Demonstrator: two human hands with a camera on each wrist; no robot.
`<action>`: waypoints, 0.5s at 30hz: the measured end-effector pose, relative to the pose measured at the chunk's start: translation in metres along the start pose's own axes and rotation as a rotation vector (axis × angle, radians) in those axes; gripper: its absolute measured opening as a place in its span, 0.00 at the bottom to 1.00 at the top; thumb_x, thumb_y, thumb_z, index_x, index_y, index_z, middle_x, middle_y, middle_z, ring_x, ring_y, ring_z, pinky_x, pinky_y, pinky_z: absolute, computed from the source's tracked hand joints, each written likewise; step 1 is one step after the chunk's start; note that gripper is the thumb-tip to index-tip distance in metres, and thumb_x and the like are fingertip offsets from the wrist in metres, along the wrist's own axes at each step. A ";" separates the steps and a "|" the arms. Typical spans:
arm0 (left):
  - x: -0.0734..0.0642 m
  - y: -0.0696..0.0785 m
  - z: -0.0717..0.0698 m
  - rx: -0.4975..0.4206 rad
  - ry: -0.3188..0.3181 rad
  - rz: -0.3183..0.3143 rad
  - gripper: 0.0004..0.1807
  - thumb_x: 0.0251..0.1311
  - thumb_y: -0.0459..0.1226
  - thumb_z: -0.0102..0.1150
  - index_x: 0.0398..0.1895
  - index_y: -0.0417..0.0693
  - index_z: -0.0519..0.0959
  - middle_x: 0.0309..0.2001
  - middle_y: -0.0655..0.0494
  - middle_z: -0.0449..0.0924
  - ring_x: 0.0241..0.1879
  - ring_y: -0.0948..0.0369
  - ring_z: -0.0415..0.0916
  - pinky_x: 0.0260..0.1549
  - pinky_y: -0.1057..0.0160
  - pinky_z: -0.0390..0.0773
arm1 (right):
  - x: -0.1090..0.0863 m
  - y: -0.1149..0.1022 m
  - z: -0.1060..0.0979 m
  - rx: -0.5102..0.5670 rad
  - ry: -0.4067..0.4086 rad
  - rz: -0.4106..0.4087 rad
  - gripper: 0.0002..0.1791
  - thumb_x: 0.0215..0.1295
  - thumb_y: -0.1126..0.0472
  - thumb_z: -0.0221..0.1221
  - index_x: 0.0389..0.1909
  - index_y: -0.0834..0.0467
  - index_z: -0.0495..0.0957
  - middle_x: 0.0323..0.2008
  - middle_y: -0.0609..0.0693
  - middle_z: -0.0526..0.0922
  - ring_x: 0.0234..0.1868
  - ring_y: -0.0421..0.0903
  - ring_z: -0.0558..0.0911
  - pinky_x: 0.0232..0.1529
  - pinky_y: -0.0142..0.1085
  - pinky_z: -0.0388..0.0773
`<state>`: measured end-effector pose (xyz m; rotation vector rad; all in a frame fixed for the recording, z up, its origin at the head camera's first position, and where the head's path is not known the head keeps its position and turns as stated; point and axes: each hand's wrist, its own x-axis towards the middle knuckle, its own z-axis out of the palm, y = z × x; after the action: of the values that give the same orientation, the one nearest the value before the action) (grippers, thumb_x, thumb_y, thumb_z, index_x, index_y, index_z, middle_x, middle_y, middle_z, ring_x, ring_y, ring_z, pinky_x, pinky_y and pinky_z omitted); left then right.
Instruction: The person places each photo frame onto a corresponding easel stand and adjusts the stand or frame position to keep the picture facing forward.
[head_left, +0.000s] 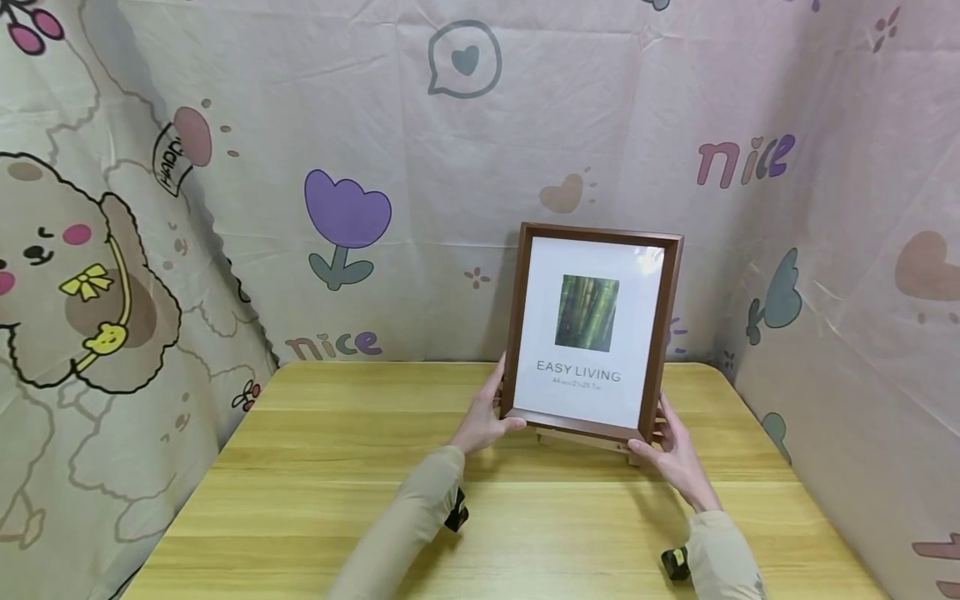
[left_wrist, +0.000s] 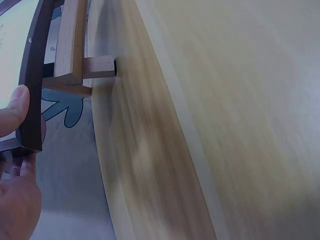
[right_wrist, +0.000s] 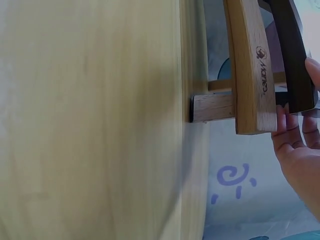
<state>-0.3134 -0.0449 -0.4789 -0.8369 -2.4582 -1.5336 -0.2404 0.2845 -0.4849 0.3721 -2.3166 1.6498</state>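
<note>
A brown picture frame [head_left: 592, 325] stands nearly upright, tilted slightly, with a white "EASY LIVING" insert showing a green bamboo picture. My left hand [head_left: 483, 417] grips its lower left corner, the thumb on the front and the fingers behind. At the lower right corner, my right hand [head_left: 675, 454] holds it the same way. Behind and below the frame shows a small wooden easel [head_left: 585, 440], mostly hidden. Its front bar [right_wrist: 252, 70] carries dark lettering in the right wrist view. Whether the frame's weight rests on the easel, I cannot tell.
The wood-grain table [head_left: 337, 467] lies under both forearms. Close behind its back edge hangs a printed cloth [head_left: 450, 150], which also covers both sides. A black wrist device [head_left: 456, 510] sits under the left sleeve, another [head_left: 675, 563] beside the right sleeve.
</note>
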 end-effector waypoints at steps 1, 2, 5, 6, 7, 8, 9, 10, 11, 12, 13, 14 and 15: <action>0.000 0.000 0.001 -0.004 -0.003 -0.005 0.66 0.51 0.29 0.74 0.83 0.57 0.35 0.83 0.52 0.38 0.81 0.46 0.46 0.75 0.44 0.61 | 0.000 0.000 -0.001 0.003 0.001 -0.002 0.57 0.60 0.76 0.64 0.82 0.57 0.38 0.61 0.74 0.69 0.46 0.28 0.76 0.47 0.19 0.76; 0.001 0.001 0.002 -0.005 -0.005 -0.008 0.66 0.52 0.29 0.74 0.83 0.57 0.35 0.83 0.53 0.38 0.81 0.47 0.46 0.75 0.45 0.61 | -0.001 0.001 -0.001 0.001 0.002 0.000 0.57 0.60 0.76 0.64 0.82 0.56 0.38 0.62 0.74 0.69 0.47 0.28 0.76 0.47 0.19 0.76; 0.002 0.001 0.005 -0.009 -0.004 -0.011 0.66 0.52 0.29 0.73 0.83 0.57 0.35 0.83 0.52 0.38 0.80 0.46 0.46 0.75 0.45 0.62 | -0.001 0.002 -0.004 -0.011 0.003 0.003 0.57 0.60 0.75 0.64 0.82 0.56 0.38 0.63 0.74 0.68 0.47 0.28 0.75 0.47 0.19 0.75; 0.003 0.001 0.006 -0.015 -0.004 -0.011 0.66 0.52 0.29 0.73 0.83 0.57 0.35 0.83 0.51 0.39 0.80 0.46 0.46 0.74 0.45 0.63 | -0.001 0.002 -0.004 -0.013 0.005 0.003 0.57 0.60 0.75 0.64 0.82 0.56 0.38 0.63 0.74 0.68 0.47 0.28 0.75 0.47 0.19 0.75; 0.004 0.001 0.007 -0.019 -0.002 -0.010 0.66 0.52 0.28 0.73 0.83 0.56 0.35 0.83 0.49 0.39 0.80 0.45 0.47 0.73 0.45 0.65 | -0.002 0.002 -0.005 -0.017 0.007 0.003 0.57 0.60 0.75 0.64 0.82 0.56 0.38 0.63 0.74 0.68 0.47 0.28 0.75 0.47 0.19 0.75; 0.004 0.001 0.008 -0.020 0.001 -0.010 0.66 0.51 0.28 0.74 0.83 0.55 0.35 0.83 0.48 0.40 0.80 0.45 0.48 0.73 0.45 0.66 | -0.002 0.003 -0.005 -0.023 0.010 0.005 0.57 0.61 0.75 0.64 0.82 0.55 0.38 0.63 0.74 0.68 0.47 0.28 0.75 0.47 0.18 0.75; 0.005 0.001 0.009 -0.025 0.004 -0.013 0.66 0.51 0.28 0.74 0.83 0.54 0.35 0.83 0.47 0.41 0.79 0.44 0.49 0.72 0.45 0.67 | -0.002 0.003 -0.005 -0.026 0.014 0.005 0.57 0.61 0.75 0.64 0.82 0.55 0.38 0.63 0.73 0.68 0.47 0.28 0.75 0.46 0.18 0.75; 0.006 0.002 0.010 -0.028 0.004 -0.020 0.66 0.51 0.28 0.74 0.83 0.53 0.35 0.82 0.46 0.42 0.79 0.44 0.50 0.71 0.44 0.68 | -0.002 0.003 -0.005 -0.028 0.020 0.009 0.57 0.61 0.75 0.64 0.82 0.55 0.38 0.63 0.72 0.68 0.47 0.28 0.75 0.46 0.18 0.74; 0.006 0.002 0.011 -0.033 0.004 -0.027 0.66 0.51 0.29 0.74 0.83 0.52 0.35 0.82 0.45 0.42 0.78 0.43 0.51 0.70 0.44 0.69 | -0.002 0.003 -0.005 -0.030 0.027 0.013 0.56 0.61 0.74 0.64 0.82 0.55 0.38 0.63 0.71 0.68 0.47 0.28 0.74 0.46 0.18 0.74; 0.007 0.003 0.012 -0.036 0.006 -0.038 0.65 0.51 0.29 0.74 0.83 0.51 0.35 0.82 0.44 0.44 0.77 0.42 0.54 0.70 0.44 0.70 | -0.002 0.002 -0.005 -0.030 0.034 0.018 0.56 0.62 0.74 0.64 0.82 0.55 0.38 0.62 0.70 0.68 0.47 0.28 0.74 0.46 0.18 0.74; 0.007 0.004 0.013 -0.040 0.008 -0.050 0.65 0.51 0.29 0.74 0.83 0.50 0.36 0.82 0.43 0.45 0.77 0.42 0.56 0.69 0.44 0.71 | -0.002 0.002 -0.005 -0.035 0.043 0.027 0.56 0.62 0.73 0.64 0.82 0.54 0.38 0.61 0.68 0.68 0.47 0.28 0.74 0.46 0.18 0.74; 0.007 0.005 0.014 -0.041 0.008 -0.067 0.64 0.52 0.29 0.74 0.83 0.50 0.37 0.82 0.43 0.46 0.76 0.42 0.58 0.70 0.45 0.71 | -0.002 0.002 -0.005 -0.038 0.052 0.036 0.56 0.62 0.73 0.64 0.82 0.54 0.39 0.60 0.67 0.69 0.47 0.28 0.74 0.46 0.19 0.74; 0.007 0.005 0.016 -0.047 0.010 -0.078 0.63 0.52 0.29 0.74 0.82 0.49 0.38 0.81 0.41 0.47 0.74 0.41 0.60 0.69 0.44 0.72 | -0.002 0.002 -0.006 -0.042 0.060 0.048 0.55 0.63 0.72 0.64 0.82 0.53 0.39 0.60 0.65 0.69 0.46 0.28 0.73 0.46 0.19 0.74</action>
<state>-0.3138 -0.0270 -0.4797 -0.7468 -2.4845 -1.6236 -0.2389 0.2905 -0.4859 0.2560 -2.3299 1.6082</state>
